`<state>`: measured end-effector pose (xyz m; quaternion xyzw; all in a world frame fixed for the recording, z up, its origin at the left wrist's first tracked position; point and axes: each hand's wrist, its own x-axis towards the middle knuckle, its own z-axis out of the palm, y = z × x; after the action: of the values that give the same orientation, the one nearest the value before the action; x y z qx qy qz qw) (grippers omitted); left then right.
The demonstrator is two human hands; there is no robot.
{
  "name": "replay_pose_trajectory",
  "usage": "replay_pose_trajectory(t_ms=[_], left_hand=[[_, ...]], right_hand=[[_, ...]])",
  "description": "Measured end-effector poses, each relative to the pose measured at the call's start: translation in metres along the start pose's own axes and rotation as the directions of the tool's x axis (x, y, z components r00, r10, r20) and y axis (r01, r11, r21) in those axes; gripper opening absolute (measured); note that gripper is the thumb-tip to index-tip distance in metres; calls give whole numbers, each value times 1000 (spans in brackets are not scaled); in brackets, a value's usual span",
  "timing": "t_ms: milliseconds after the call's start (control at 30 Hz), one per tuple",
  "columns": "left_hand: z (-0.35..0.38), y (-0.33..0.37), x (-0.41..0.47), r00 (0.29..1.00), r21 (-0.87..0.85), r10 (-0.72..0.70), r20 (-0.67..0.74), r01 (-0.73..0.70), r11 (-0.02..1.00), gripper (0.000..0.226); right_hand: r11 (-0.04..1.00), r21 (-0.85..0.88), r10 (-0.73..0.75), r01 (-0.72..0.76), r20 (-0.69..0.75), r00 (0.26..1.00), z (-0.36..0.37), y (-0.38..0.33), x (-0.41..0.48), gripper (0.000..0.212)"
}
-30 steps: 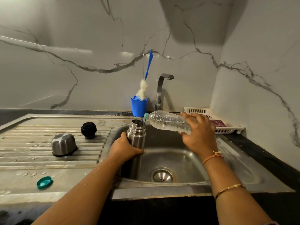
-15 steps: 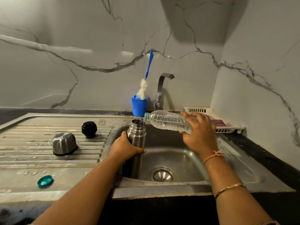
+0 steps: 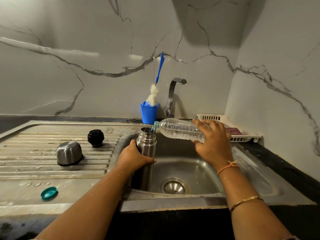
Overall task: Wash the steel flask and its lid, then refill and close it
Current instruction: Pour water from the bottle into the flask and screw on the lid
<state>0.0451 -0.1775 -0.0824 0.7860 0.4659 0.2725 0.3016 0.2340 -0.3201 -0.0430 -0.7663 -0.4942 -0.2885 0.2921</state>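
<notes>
We see the steel flask (image 3: 147, 148) upright inside the sink basin (image 3: 199, 163), against its left wall, mouth open. Left hand (image 3: 134, 157) wraps round the flask body about mid-height, thumb across the front, fingers behind.

Right hand (image 3: 213, 142) grips a clear plastic bottle (image 3: 178, 129) at its base end, fingers curled over the top. The bottle is tipped almost level, neck pointing left, its mouth just over the flask's rim (a thin run of water shows there; we cannot tell the level inside the flask). The right forearm has an orange thread at the wrist and, further up, a gold bangle.

On the ribbed drainboard (image 3: 34, 172), left of the basin:
- the steel cup lid (image 3: 69, 153), upside down
- the black stopper (image 3: 95, 137), behind it and apart from it
- a teal bottle cap (image 3: 49, 193) near the front edge, open side up

Water drops dot the drainboard.

The drain (image 3: 174, 186) sits in the basin floor, right of the flask base. Behind the basin we see a blue cup (image 3: 149, 112) holding a blue-handled brush (image 3: 159, 70), with the faucet (image 3: 173, 94) just beside it. A white rack (image 3: 225, 120) sits at the back right corner, partly hidden by the right hand.
</notes>
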Motion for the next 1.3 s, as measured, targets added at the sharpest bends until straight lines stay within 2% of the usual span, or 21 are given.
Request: replay_pose_trajectory(t_ms=[567, 1300], left_hand=[[1, -1, 1, 1000, -28, 3, 17, -2, 1000, 83], [2, -2, 3, 1000, -22, 0, -2, 0, 1000, 75]], right_hand=[[1000, -6, -16, 16, -27, 999, 0, 0, 0, 68], [999, -30, -40, 38, -78, 996, 3, 2, 1, 69]])
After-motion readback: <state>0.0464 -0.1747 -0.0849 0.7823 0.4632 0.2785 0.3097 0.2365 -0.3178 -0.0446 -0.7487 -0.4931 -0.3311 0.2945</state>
